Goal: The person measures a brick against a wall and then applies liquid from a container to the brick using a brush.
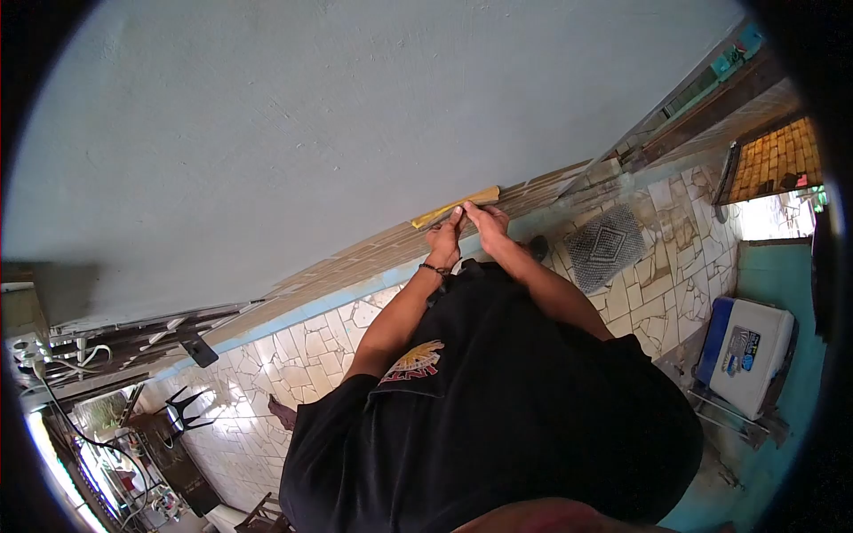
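A long, narrow yellow strip with a grey lower edge lies along the lower part of the grey wall, just above a band of brownish tiles. My left hand, with a dark bracelet at the wrist, grips the strip near its middle, thumb pointing up along it. Close beside it, my right hand holds the same strip, its fingers bent and its thumb near the left thumb. The undersides of both hands' grips are hidden, and the strip's exact kind cannot be made out.
A grey patterned mat lies on the cracked-tile floor to the right. Farther right stands a white and blue cooler box. At left are a black stool and cables near the wall.
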Demonstrator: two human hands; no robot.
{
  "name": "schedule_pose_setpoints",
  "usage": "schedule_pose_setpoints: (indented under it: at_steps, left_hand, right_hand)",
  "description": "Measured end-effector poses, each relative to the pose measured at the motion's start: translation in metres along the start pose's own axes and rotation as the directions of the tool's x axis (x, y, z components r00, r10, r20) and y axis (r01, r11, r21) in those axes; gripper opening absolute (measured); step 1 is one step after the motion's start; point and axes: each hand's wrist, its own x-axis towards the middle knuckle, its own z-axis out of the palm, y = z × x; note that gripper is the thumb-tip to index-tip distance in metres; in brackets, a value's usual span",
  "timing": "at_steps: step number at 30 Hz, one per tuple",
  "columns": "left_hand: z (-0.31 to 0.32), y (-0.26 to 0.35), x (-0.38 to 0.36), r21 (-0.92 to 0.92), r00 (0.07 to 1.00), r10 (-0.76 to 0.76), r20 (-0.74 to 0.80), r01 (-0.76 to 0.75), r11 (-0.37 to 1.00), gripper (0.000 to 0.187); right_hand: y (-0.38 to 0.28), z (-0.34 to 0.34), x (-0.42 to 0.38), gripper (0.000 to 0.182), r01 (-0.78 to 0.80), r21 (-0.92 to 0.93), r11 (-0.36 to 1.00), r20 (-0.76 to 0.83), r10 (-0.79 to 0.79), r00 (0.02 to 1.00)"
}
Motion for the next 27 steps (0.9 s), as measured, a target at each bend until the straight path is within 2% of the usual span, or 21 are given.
schedule_pose_setpoints:
  at_steps: [3,6,9,10,13,16,22,27]
  left_hand:
    - [0.002,0.004,-0.004,0.002,0.999,0.000,0.048,0.000,1.000,0.034]
    - [-0.001,0.000,-0.004,-0.027,0.999,0.009,0.042,-0.008,1.000,0.035]
    - [-0.007,-0.005,-0.001,0.018,1.000,0.012,0.021,-0.012,1.000,0.034]
    - [-0.007,-0.005,0.000,0.019,1.000,-0.017,0.013,0.017,1.000,0.033]
    - [-0.002,-0.001,-0.005,0.022,1.000,-0.025,-0.008,0.025,0.999,0.033]
    - [0.005,0.002,-0.011,0.009,0.999,-0.013,-0.041,0.013,1.000,0.023]
    - [-0.001,0.004,-0.008,0.054,0.999,-0.034,0.003,0.034,0.998,0.033]
    - [0.005,0.006,-0.012,0.059,1.000,-0.009,-0.020,0.010,0.998,0.028]
  right_hand:
    - [0.000,-0.002,0.001,0.020,0.020,-0.049,0.999,0.013,-0.020,1.000]
    - [0.003,-0.011,0.005,0.018,0.035,-0.039,0.999,0.090,-0.031,0.995]
    - [-0.007,-0.023,0.008,0.020,-0.085,0.154,0.984,0.166,0.059,0.984]
    - [-0.012,-0.025,0.004,0.020,-0.072,0.158,0.985,0.184,0.043,0.982]
    - [-0.009,-0.030,0.006,0.022,0.004,0.091,0.996,0.138,-0.016,0.990]
    - [-0.007,-0.028,0.006,0.024,0.023,0.056,0.998,0.087,-0.028,0.996]
    - [-0.014,-0.027,0.008,0.029,0.019,-0.017,1.000,0.100,-0.017,0.995]
    - [-0.012,-0.026,0.005,0.031,0.041,0.008,0.999,0.094,-0.041,0.995]
